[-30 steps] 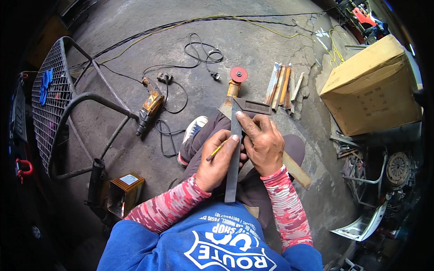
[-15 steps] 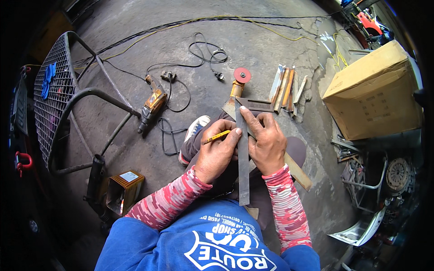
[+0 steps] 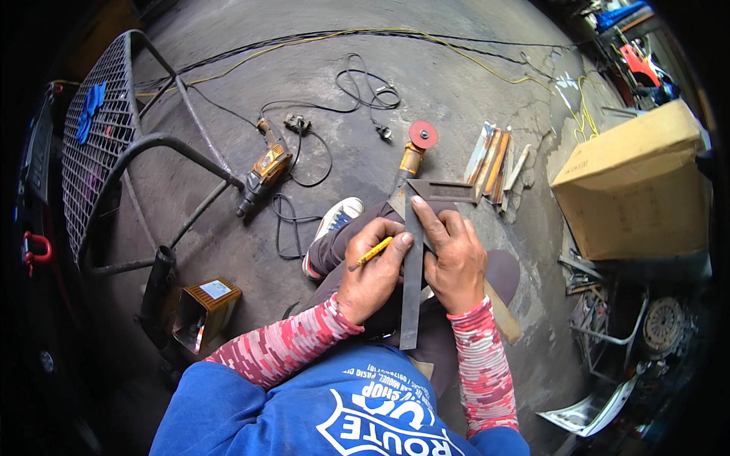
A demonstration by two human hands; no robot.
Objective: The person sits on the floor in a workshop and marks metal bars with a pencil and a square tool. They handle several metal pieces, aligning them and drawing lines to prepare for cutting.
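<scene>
My left hand is closed on a short yellow pencil, its thumb resting beside the blade of a metal try square. The blade runs down toward my shirt, and the square's dark stock points right at the top. My right hand grips the square from the right, index finger laid along the upper blade. A flat, tan-brown bar slants out below the right hand, over my leg; its other part is hidden by the hands. Beyond the square lies an angle grinder with a red disc.
Several metal strips lie right of the grinder. An orange drill with a black cord is on the floor at left, near a mesh-backed metal frame and a yellow tin. A cardboard box stands at right.
The pencil now tilts more steeply in my left hand. Both hands stay at the try square; the whole view has shifted slightly.
</scene>
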